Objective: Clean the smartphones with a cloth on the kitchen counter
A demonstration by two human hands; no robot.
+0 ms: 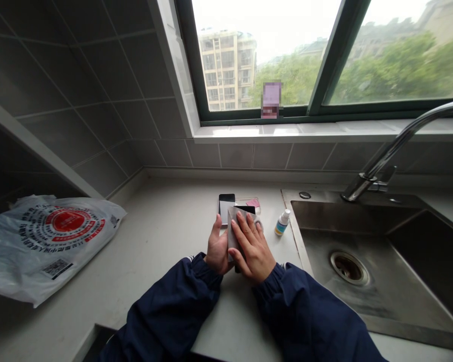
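Observation:
My left hand grips the left edge of a dark phone held over the counter. My right hand lies on top of it with fingers stretched flat, pressing a grey cloth against the phone's face. A second phone with a black top lies on the counter just beyond my hands. A pink packet sits beside it. Both arms wear dark blue sleeves.
A small white dropper bottle with a blue and yellow label stands right of my hands, near the steel sink. A curved tap arches over the sink. A white plastic bag with red print lies at the left. A window is behind.

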